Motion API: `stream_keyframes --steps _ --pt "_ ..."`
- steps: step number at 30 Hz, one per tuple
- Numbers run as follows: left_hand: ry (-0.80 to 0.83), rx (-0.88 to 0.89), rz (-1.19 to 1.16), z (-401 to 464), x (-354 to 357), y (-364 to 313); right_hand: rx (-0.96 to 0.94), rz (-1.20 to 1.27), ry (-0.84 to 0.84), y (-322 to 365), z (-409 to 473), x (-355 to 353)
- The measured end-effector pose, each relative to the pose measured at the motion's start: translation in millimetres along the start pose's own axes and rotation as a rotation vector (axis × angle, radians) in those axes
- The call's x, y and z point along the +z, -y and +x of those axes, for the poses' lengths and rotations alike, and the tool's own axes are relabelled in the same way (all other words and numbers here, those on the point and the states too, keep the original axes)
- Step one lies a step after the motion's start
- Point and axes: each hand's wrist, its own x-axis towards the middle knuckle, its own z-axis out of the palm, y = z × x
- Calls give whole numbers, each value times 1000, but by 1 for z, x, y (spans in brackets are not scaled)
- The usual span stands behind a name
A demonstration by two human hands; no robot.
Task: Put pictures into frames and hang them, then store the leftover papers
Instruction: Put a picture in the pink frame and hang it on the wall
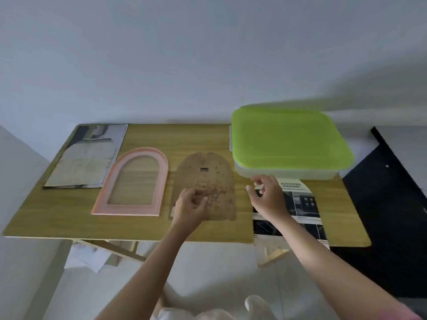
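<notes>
On the wooden surface (147,135) the arched pink frame (132,182) lies flat, just left of its brown backing board (208,172). The left hand (191,204) rests on the board's lower part, fingers loosely curled, holding nothing. The right hand (265,196) hovers over a printed page (302,204), fingers apart, just before the green-lidded box (288,139). A magazine sheet (85,158) lies far left

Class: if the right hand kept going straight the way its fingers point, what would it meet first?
Probably the clear container under the green lid; the right hand reaches up toward its near wall, though depth is unclear.
</notes>
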Motion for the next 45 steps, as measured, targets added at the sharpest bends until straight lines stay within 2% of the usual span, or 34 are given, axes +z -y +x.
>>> stream_keyframes --steps 5,10,16,22,26,32,38,45 --pt "-71 -63 18 37 -112 58 1 89 67 88 18 108" --pt "-143 -132 86 65 -223 120 -61 80 227 170 28 208" --pt "-196 -274 162 101 -304 186 -76 20 313 237 53 292" --pt "-262 -409 278 128 -330 220 -86 -113 409 258 100 348" --pt "-218 -475 280 142 -334 232 -104 -222 486 266 136 379" --pt "-198 -487 336 146 -334 244 -97 -583 621 269 166 406" --pt "-189 -488 337 150 -337 248 -70 -539 597 266 166 422" --pt "-187 -481 340 150 -336 251 88 -350 626 269 173 422"
